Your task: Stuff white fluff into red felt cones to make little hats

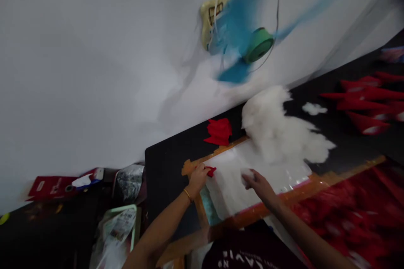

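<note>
Head view: left hand (198, 177), fingers curled, pinching small red piece (211, 171) at left edge of pale sheet (230, 195). Right hand (256, 180) loosely closed round white tuft (247, 172), over same sheet. Done, by look: red cones (362, 104) at far right, white at some mouths. Remaining, likely: small red piece in hand, red cloth (220, 131) near wall (94, 71), large fluff heap (276, 132). Red pile (341, 201) at lower right: too blurred to judge.
</note>
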`<state>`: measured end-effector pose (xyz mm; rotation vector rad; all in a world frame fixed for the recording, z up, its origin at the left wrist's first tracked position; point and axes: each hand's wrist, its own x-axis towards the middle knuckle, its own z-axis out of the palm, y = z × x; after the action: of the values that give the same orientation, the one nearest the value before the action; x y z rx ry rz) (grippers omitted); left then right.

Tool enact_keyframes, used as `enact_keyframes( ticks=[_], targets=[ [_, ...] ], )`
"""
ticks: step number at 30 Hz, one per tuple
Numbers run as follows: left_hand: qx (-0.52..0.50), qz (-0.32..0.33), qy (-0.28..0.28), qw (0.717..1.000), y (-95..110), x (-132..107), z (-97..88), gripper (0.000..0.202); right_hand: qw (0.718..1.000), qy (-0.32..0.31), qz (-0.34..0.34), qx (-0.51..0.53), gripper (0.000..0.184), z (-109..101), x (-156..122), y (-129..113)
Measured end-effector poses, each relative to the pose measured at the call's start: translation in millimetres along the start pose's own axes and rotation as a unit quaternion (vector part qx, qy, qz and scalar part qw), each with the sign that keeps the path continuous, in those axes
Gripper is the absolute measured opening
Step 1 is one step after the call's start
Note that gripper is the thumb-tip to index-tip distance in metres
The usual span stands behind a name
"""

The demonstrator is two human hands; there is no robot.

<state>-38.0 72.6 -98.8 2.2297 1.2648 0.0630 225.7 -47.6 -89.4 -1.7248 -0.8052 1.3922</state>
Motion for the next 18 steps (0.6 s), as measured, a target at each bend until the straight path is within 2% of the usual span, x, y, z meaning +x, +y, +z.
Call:
enact_keyframes(
  ticks=[2, 4, 8, 11, 13, 16, 18],
  targets=[
    [-0.004, -0.009, -0.027, 1.000, -4, -27, 23.1, 0.017, 1.000, 0.001, -0.005, 0.001, 0.066, 12, 1, -6],
    [-0.006, -0.024, -0.024, 0.999, -4, -43, 42.3, 0.021, 1.000, -0.002, -0.013, -0.005, 0.066, 21, -1, -8],
    [-0.012, -0.054, 0.035, 0.998, 7, -44, 65.4, 0.022, 1.000, -0.002, -0.008, 0.001, 0.065, 24, -12, -3],
    [-0.077, -0.100, 0.072, 0.989, 13, -33, 76.0, 0.030, 1.000, 0.012, 0.013, 0.016, 0.065, 20, -22, 4],
    [-0.118, -0.130, 0.090, 0.980, 12, -28, 80.0, 0.024, 0.999, 0.023, 0.022, 0.017, 0.065, 17, -28, 8],
    [-0.155, -0.136, 0.113, 0.972, 6, -24, 77.9, 0.005, 0.998, 0.015, 0.013, 0.063, 0.065, 18, -37, 5],
    [-0.187, -0.134, 0.123, 0.965, 6, -25, 70.8, 0.008, 0.989, -0.015, -0.010, 0.144, 0.061, 25, -42, -5]
  ],
)
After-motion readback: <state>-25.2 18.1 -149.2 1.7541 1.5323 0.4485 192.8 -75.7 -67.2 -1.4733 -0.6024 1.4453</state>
